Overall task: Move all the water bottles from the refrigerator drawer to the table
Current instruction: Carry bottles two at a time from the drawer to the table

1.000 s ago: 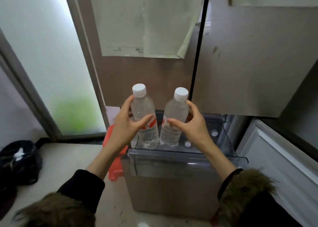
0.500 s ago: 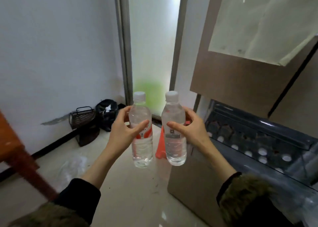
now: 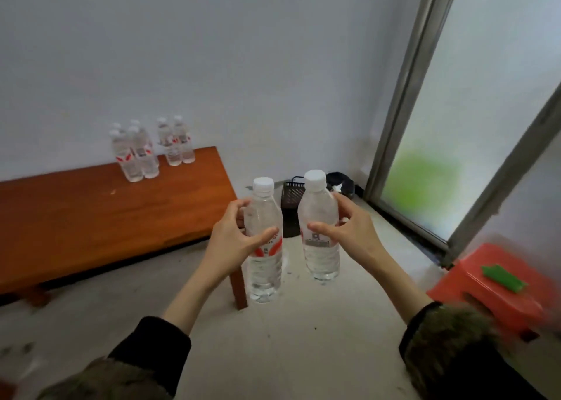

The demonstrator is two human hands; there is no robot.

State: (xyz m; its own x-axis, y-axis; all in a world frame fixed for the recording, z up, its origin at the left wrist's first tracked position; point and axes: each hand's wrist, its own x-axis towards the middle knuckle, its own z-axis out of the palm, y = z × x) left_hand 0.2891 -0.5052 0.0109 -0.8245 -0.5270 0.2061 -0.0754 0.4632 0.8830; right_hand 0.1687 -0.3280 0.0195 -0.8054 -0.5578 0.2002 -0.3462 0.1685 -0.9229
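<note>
My left hand (image 3: 235, 242) grips a clear water bottle (image 3: 263, 272) with a white cap and red label, held upright in mid-air. My right hand (image 3: 349, 232) grips a second clear water bottle (image 3: 321, 257) with a white cap, also upright, just to the right of the first. Both bottles hang over the floor, off the near right corner of a low reddish-brown wooden table (image 3: 91, 217). Several water bottles (image 3: 145, 149) stand in a group at the table's far edge against the white wall. The refrigerator drawer is out of view.
A dark wire basket (image 3: 293, 193) and a black bag (image 3: 341, 182) sit on the floor by the wall corner. A frosted glass door with a metal frame (image 3: 403, 96) is at the right. A red plastic stool (image 3: 498, 287) with a green object stands at the lower right.
The view has swung left from the refrigerator to the table. Both hands still carry their bottles, now beside the table's corner; the refrigerator has left the frame.
</note>
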